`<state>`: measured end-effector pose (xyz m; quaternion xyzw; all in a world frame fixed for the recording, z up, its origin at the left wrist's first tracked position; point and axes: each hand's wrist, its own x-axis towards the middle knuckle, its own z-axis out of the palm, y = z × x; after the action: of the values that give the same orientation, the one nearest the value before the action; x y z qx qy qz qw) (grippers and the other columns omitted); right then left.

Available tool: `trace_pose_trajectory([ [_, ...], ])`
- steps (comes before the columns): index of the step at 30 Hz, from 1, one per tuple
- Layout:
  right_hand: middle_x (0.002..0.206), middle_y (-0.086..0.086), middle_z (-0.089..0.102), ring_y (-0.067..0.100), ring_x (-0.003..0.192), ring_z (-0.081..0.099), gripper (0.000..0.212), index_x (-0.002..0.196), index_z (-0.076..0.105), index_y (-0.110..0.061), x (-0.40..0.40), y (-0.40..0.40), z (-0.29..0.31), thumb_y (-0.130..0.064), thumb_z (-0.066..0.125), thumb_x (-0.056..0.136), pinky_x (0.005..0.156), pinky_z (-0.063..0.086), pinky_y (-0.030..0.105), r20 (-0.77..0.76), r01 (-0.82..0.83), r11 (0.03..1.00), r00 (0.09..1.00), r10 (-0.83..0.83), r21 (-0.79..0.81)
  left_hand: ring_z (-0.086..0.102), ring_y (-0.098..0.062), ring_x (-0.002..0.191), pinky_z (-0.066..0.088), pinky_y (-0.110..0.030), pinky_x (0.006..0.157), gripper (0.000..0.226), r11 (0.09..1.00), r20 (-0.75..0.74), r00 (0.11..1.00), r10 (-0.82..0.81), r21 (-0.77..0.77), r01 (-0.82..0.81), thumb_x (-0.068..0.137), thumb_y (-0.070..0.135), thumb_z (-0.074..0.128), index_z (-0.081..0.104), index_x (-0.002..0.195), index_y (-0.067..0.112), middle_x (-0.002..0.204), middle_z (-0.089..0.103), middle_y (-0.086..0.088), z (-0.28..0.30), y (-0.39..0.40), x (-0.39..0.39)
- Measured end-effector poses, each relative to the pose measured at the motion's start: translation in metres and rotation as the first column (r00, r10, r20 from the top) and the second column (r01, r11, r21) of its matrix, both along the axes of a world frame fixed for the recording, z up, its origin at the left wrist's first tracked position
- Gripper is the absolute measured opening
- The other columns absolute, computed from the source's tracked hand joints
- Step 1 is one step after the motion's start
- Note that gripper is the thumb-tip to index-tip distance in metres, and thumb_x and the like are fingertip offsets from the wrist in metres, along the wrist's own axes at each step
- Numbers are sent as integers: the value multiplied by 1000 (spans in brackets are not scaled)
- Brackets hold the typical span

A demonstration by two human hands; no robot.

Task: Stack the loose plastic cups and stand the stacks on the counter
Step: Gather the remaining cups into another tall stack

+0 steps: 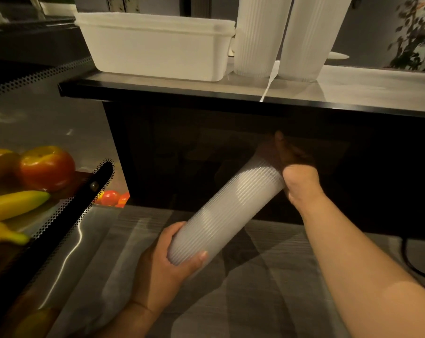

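Left hand [162, 262]: fingers [201, 256] wrapped round the near, narrow end of a long stack of cups [227, 212], thumb across the ribbed side. Right hand [295, 174]: curled over the far, wide end of the same stack; I cannot tell how its fingers lie, that end is in shadow. I see the stack tilted, held in the air below the tabletop [353, 86] edge. On the tabletop: two tall cup stacks [260, 37], upright, side by side, just right of a white tub [157, 52]; I cannot see what is inside it. Far left, a perforated metal basket [60, 215] holding bananas [13, 203] and an apple [46, 168].
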<state>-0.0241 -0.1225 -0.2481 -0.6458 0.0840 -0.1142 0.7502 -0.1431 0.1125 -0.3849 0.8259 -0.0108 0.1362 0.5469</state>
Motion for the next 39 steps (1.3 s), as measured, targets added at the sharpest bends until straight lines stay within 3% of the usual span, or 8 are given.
trace_pose_trajectory([
  [5,82,0,72,20,87,69,17,82,73,-18,-2,-1,1,-35,71,82,81,56,33,43,3,996,999,-6,87,59,5,101,47,-15,76,62,1000,3,1000,2,5,-2,54,70,69,47,112,67,113,58,34,2,1,-1],
  [8,77,5,63,21,78,62,23,79,66,-11,-5,-4,1,-12,49,95,74,49,34,49,-27,993,999,22,111,59,4,103,46,-16,77,63,1000,7,1000,2,8,-2,54,71,68,46,113,67,114,58,33,2,1,-2],
  [12,60,-4,64,13,66,60,42,57,68,-18,-11,-2,11,-13,52,95,72,47,33,83,-143,987,987,137,69,59,6,100,52,-24,78,60,1000,3,1000,4,7,-4,54,72,67,46,111,69,112,57,36,3,3,-1],
  [16,71,-3,71,15,76,67,16,77,71,-16,-8,4,21,-8,64,89,81,54,35,124,-145,988,983,137,57,61,5,96,55,-30,75,58,1000,-9,1000,8,27,-8,55,75,64,47,110,70,107,59,36,2,4,-1],
  [21,78,-5,76,10,80,71,29,63,79,-26,-10,10,26,-11,65,84,84,57,29,205,-234,966,956,208,112,63,4,88,52,-27,72,50,1000,2,1000,18,21,-18,55,75,62,50,104,70,98,64,34,6,3,-3],
  [28,86,-3,77,13,89,72,11,69,79,-22,-10,14,27,-25,70,64,96,53,37,195,-236,960,959,206,149,66,0,83,54,-31,71,47,999,-11,1000,24,-36,-24,58,74,62,58,103,60,90,70,25,4,4,-3],
  [34,96,13,74,31,103,68,39,86,75,-9,-16,24,19,-46,71,74,105,45,49,162,-309,951,938,306,-3,67,-2,83,56,-43,74,59,993,-24,999,44,-110,-46,56,96,50,63,100,58,89,71,21,0,5,0],
  [39,100,26,67,32,101,65,75,98,66,13,-21,28,23,-56,40,89,90,49,16,148,-381,878,888,434,-288,66,-1,82,53,-39,73,49,994,-32,998,59,-86,-62,66,82,52,61,103,52,87,70,22,4,6,-1],
])
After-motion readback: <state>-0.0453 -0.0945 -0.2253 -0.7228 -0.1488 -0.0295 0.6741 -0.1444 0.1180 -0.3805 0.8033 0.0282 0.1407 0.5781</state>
